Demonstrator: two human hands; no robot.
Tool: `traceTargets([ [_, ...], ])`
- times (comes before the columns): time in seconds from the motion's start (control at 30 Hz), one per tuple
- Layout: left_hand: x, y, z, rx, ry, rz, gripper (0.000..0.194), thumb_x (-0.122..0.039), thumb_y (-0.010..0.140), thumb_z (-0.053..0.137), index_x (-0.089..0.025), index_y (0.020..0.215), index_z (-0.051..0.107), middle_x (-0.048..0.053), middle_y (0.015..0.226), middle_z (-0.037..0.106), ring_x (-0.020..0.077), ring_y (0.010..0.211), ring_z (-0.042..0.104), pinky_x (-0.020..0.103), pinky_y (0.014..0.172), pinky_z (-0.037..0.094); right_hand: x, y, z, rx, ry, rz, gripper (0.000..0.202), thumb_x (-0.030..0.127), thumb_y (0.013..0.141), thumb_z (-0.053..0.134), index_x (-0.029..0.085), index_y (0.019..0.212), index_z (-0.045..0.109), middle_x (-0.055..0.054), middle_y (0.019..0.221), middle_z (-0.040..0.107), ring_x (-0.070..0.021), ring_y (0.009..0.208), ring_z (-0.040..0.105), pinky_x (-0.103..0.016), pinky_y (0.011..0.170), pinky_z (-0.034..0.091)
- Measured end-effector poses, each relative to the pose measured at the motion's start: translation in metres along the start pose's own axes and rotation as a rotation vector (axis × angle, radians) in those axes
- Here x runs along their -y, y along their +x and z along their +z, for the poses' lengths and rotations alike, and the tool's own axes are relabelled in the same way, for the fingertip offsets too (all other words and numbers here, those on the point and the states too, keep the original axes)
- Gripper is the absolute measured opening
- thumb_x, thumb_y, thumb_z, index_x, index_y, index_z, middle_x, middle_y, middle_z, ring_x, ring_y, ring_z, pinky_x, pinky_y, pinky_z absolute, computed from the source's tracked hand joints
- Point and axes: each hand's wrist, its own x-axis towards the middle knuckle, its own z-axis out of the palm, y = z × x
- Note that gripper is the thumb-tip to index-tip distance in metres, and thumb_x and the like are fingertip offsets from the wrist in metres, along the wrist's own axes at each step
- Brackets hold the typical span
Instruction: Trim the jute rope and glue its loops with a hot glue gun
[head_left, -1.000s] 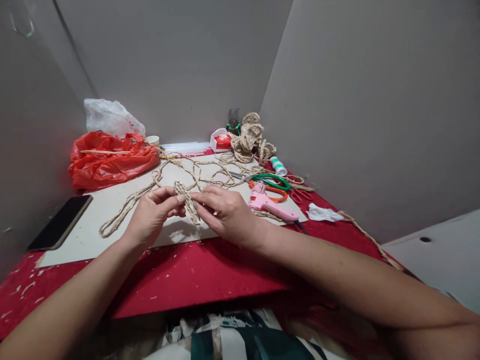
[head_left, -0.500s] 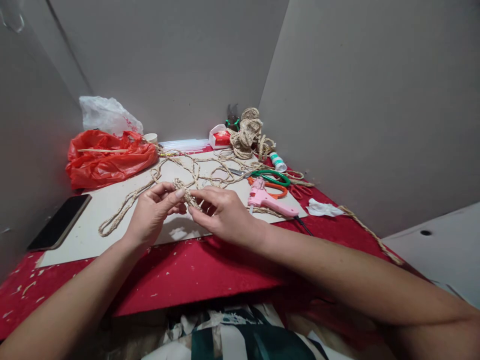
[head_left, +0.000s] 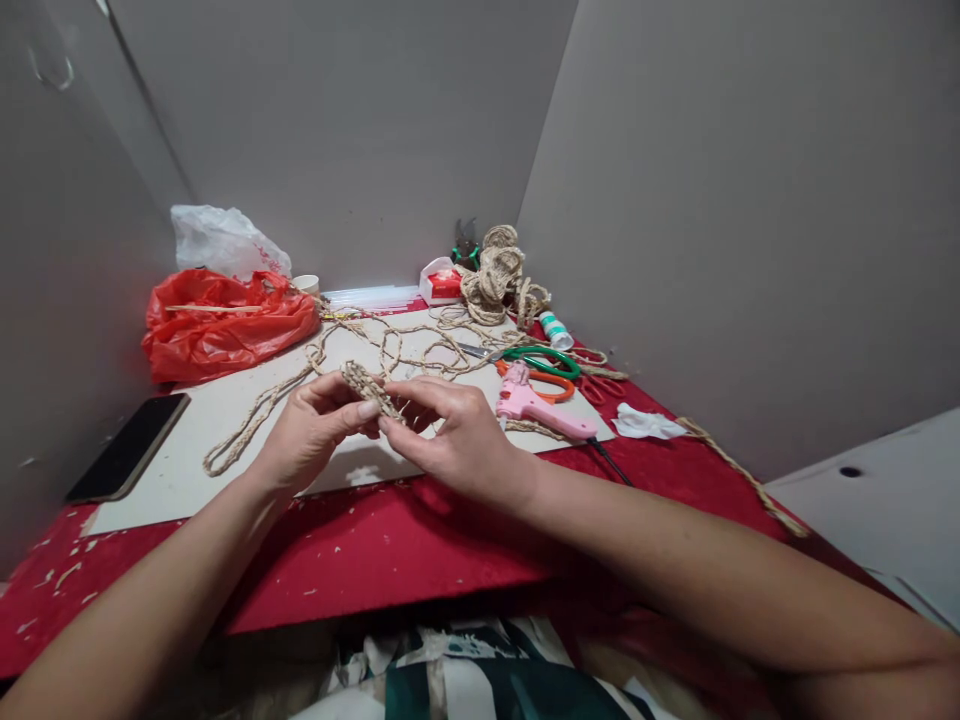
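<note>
A small piece of braided straw rope (head_left: 367, 385) is pinched between both hands above the pale board (head_left: 180, 490). My left hand (head_left: 319, 425) grips its left end, thumb on the near side. At its right end, my right hand (head_left: 457, 430) closes on it with thumb and fingers. A thinner braided cord (head_left: 259, 410) lies in loops behind and left of the hands. The pink glue gun (head_left: 532, 405) rests just right of my right hand, beside green-handled scissors (head_left: 544, 358) and orange-handled scissors (head_left: 551, 383).
A dark phone (head_left: 131, 447) lies at the left, below a red plastic bag (head_left: 225, 330). Coiled rope (head_left: 491, 285), a red-and-white box (head_left: 442, 283) and clear sticks (head_left: 371, 297) stand at the back. White tissue (head_left: 645, 422) lies at the right on the red cloth (head_left: 375, 560).
My left thumb has shifted slightly right and down along the braided piece, exposing more of it. The whole view has shifted slightly.
</note>
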Motion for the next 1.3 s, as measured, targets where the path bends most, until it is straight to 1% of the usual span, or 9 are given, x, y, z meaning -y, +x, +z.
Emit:
traceTargets([
  [0.13,0.0001,-0.0002,-0.0006,0.006,0.020,0.008,0.011,-0.020,0.072,0.079,-0.019,0.081,0.074,-0.001,0.070,0.070,0.0096,0.062,0.062,0.020,0.063,0.050,0.0011,-0.0004,-0.0004,0.002,-0.004,0.030,0.016,0.021,0.081,0.063,0.014,0.093,0.069,-0.004,0.077,0.069,-0.0126,0.065,0.061,-0.023,0.062,0.047],
  [0.33,0.0007,0.0002,-0.0029,0.045,0.037,-0.005,0.010,-0.020,0.073,0.077,-0.019,0.083,0.074,-0.001,0.072,0.070,0.0093,0.064,0.062,0.020,0.064,0.050,0.0036,0.0003,-0.0028,0.011,-0.026,-0.030,0.011,0.018,0.082,0.062,0.013,0.089,0.069,-0.004,0.074,0.068,-0.0121,0.064,0.060,-0.022,0.060,0.045],
  [0.53,0.0007,0.0000,-0.0043,0.047,0.055,-0.011,0.009,-0.020,0.074,0.077,-0.018,0.081,0.073,0.000,0.072,0.069,0.0100,0.064,0.062,0.021,0.064,0.050,0.0004,-0.0002,-0.0018,0.083,-0.021,-0.038,0.012,0.018,0.085,0.057,0.014,0.085,0.069,-0.004,0.072,0.067,-0.0119,0.063,0.058,-0.023,0.061,0.044],
  [0.67,-0.0002,0.0004,-0.0053,0.010,0.063,-0.007,0.012,-0.021,0.073,0.078,-0.017,0.082,0.072,0.000,0.070,0.068,0.0110,0.063,0.062,0.022,0.063,0.050,-0.0009,-0.0012,0.0004,0.046,0.012,0.045,0.021,0.023,0.082,0.062,0.012,0.099,0.068,-0.003,0.073,0.068,-0.0122,0.061,0.059,-0.024,0.061,0.046],
  [0.77,-0.0025,0.0005,-0.0043,-0.006,0.038,0.003,0.012,-0.021,0.072,0.078,-0.016,0.081,0.071,0.000,0.069,0.068,0.0113,0.062,0.062,0.023,0.063,0.051,0.0003,-0.0010,0.0011,0.058,0.010,0.081,0.016,0.025,0.083,0.062,0.016,0.095,0.068,-0.002,0.074,0.069,-0.0122,0.062,0.060,-0.023,0.062,0.047],
  [0.87,-0.0050,-0.0002,-0.0013,-0.023,-0.006,0.002,0.014,-0.021,0.072,0.078,-0.016,0.082,0.071,0.000,0.070,0.068,0.0111,0.063,0.062,0.023,0.063,0.051,0.0010,-0.0003,0.0018,0.045,-0.001,0.049,0.011,0.022,0.084,0.060,0.017,0.091,0.067,-0.003,0.079,0.071,-0.0129,0.066,0.063,-0.024,0.063,0.048],
  [1.0,-0.0039,-0.0006,0.0024,-0.079,-0.007,0.004,0.016,-0.022,0.070,0.079,-0.017,0.083,0.072,0.001,0.074,0.069,0.0116,0.066,0.062,0.024,0.066,0.051,-0.0013,0.0000,0.0046,-0.013,-0.133,-0.037,0.014,0.022,0.085,0.058,0.016,0.096,0.065,-0.007,0.085,0.071,-0.0157,0.072,0.065,-0.026,0.067,0.050],
  [1.1,-0.0005,0.0003,0.0021,-0.135,-0.001,0.006,0.015,-0.022,0.069,0.079,-0.017,0.081,0.073,0.001,0.070,0.068,0.0123,0.066,0.062,0.025,0.069,0.051,-0.0031,0.0000,0.0060,-0.005,-0.184,-0.046,0.016,0.024,0.086,0.057,0.016,0.098,0.064,-0.009,0.087,0.072,-0.0168,0.075,0.065,-0.028,0.069,0.050],
  [1.3,0.0014,0.0019,-0.0006,-0.141,-0.026,-0.001,0.015,-0.021,0.069,0.079,-0.017,0.083,0.075,0.001,0.074,0.068,0.0101,0.065,0.058,0.023,0.065,0.048,-0.0053,0.0004,0.0047,0.012,-0.036,0.040,0.022,0.023,0.088,0.055,0.012,0.101,0.068,-0.010,0.092,0.074,-0.0171,0.079,0.069,-0.027,0.072,0.052],
])
